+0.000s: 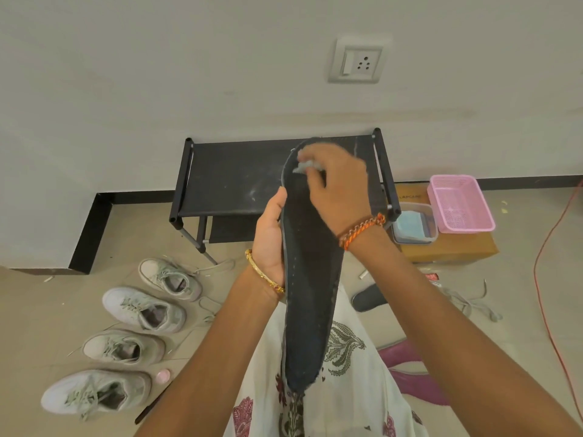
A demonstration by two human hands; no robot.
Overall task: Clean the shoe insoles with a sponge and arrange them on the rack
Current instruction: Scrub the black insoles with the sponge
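A long dark insole (pixel 307 294) stands nearly upright over the person's lap, charcoal with a thin paler edge, faint rows of dots along its left side and a frayed lower tip. The left hand (pixel 270 238) grips its left edge at mid-length, thumb lying along the rim. Above that thumb, the right hand's (pixel 336 187) curled fingers pinch a small pale sponge (pixel 305 166) against the insole's upper end. Behind the fingers stands the black rack (pixel 227 181).

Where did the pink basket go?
The pink basket sits on the floor-level cardboard box at the right of the head view, beside the black rack and next to a clear tub.
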